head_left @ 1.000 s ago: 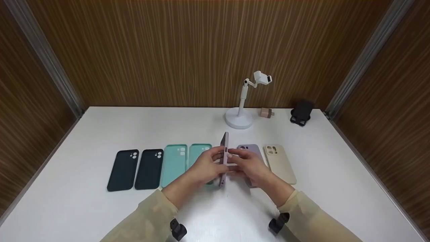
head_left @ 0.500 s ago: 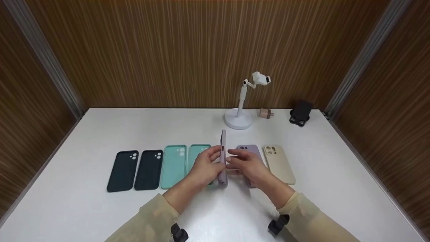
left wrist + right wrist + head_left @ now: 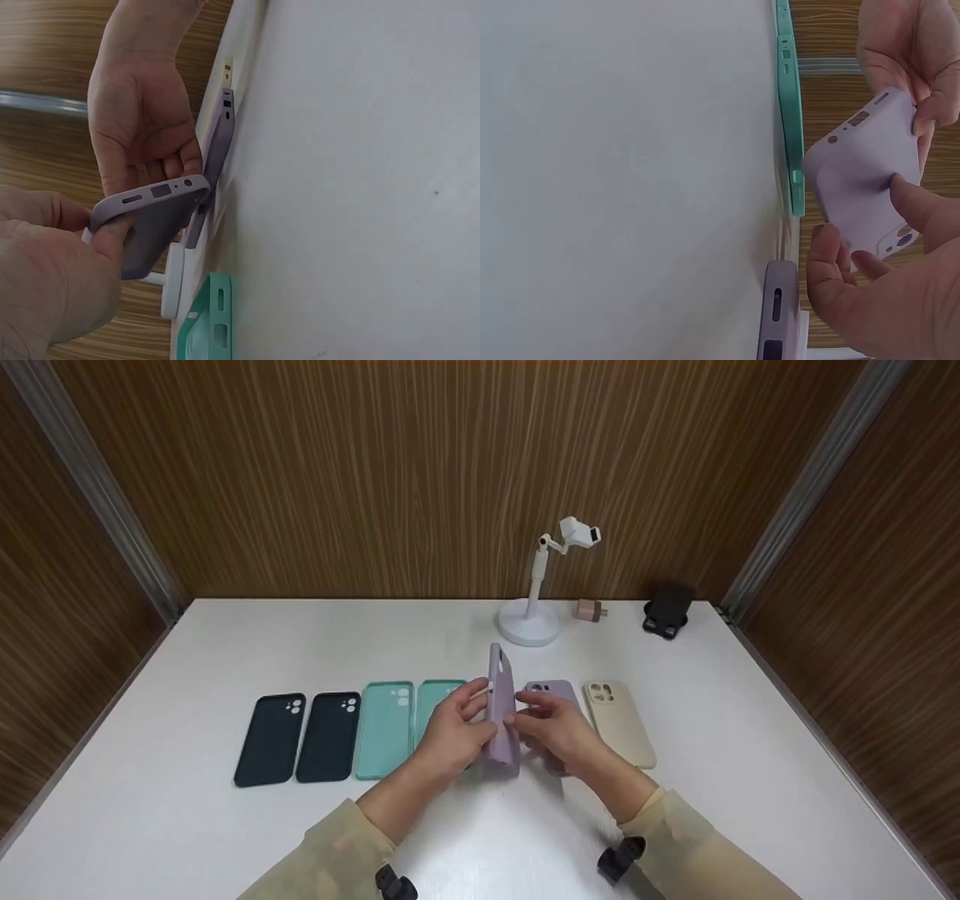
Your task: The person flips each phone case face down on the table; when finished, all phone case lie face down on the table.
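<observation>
In the head view a lilac phone case (image 3: pixel 501 720) stands on edge above the table, its camera-hole end up and its back turned partly right. My left hand (image 3: pixel 454 731) grips its left edge between thumb and fingers. The right wrist view shows my right thumb on the back of the case (image 3: pixel 866 169), with bent fingers of my right hand (image 3: pixel 885 300) at its side edge. Its port holes and hollow inner side face the left wrist camera. A second lilac case (image 3: pixel 553 688) lies beneath my right hand (image 3: pixel 559 731), partly covered.
Left of my hands lie two dark cases (image 3: pixel 270 740) and two mint cases (image 3: pixel 384 731), one partly hidden by my left hand. A cream case (image 3: pixel 621 726) lies to the right. Behind stand a white stand (image 3: pixel 529 624), a pink plug adapter (image 3: pixel 589 610) and a black holder (image 3: pixel 667 611).
The held case has turned from edge-on, so its lilac back now shows. My right fingers came slightly off it half a second ago; the thumb now touches its back.
</observation>
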Demonstrator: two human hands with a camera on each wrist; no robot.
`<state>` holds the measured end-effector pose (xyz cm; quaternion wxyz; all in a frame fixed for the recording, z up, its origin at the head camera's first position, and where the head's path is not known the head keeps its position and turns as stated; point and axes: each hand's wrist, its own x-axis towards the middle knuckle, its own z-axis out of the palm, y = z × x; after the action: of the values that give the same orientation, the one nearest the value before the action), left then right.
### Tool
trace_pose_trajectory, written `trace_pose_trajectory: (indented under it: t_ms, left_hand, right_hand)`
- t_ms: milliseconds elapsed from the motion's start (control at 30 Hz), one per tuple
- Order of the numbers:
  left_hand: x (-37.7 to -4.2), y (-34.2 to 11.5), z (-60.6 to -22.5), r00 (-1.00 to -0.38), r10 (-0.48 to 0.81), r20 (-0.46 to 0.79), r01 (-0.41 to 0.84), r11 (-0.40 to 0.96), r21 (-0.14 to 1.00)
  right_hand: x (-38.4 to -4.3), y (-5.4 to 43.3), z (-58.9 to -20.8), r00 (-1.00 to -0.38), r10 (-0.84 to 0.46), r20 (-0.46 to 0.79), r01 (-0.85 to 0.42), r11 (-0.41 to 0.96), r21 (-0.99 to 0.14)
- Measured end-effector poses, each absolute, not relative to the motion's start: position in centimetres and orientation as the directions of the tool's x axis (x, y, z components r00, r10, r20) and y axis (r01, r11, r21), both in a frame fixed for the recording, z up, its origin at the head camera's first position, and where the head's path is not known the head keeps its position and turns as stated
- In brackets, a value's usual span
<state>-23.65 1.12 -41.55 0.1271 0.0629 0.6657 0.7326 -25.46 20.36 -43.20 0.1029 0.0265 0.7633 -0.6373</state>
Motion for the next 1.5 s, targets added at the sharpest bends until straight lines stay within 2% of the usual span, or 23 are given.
trace_pose_trajectory:
  t_ms: [300, 633, 900, 1500]
  left_hand:
    - [-23.9, 0.6, -42.1, -0.962, 0.258, -0.087, -0.108, -0.067, 0.992]
    - [-24.2, 0.2, -42.7, -0.968, 0.219, -0.125, -0.118, 0.045, 0.992]
    - [-24.3, 0.0, -43.3, -0.976, 0.189, -0.108, -0.087, 0.114, 0.99]
    - [-24.5, 0.1, -44.7, -0.982, 0.163, -0.097, -0.048, 0.278, 0.959]
  right_hand:
    - [-25.6, 21.0, -43.0, -0.971, -0.039, -0.236, 0.219, 0.252, -0.943]
    - [-25.7, 21.5, -42.9, -0.981, -0.042, -0.189, 0.173, 0.248, -0.953]
    - [-25.7, 21.6, -42.7, -0.988, -0.038, -0.151, 0.135, 0.276, -0.952]
    - [-26.0, 21.7, -43.1, -0.992, -0.043, -0.122, 0.087, 0.48, -0.873]
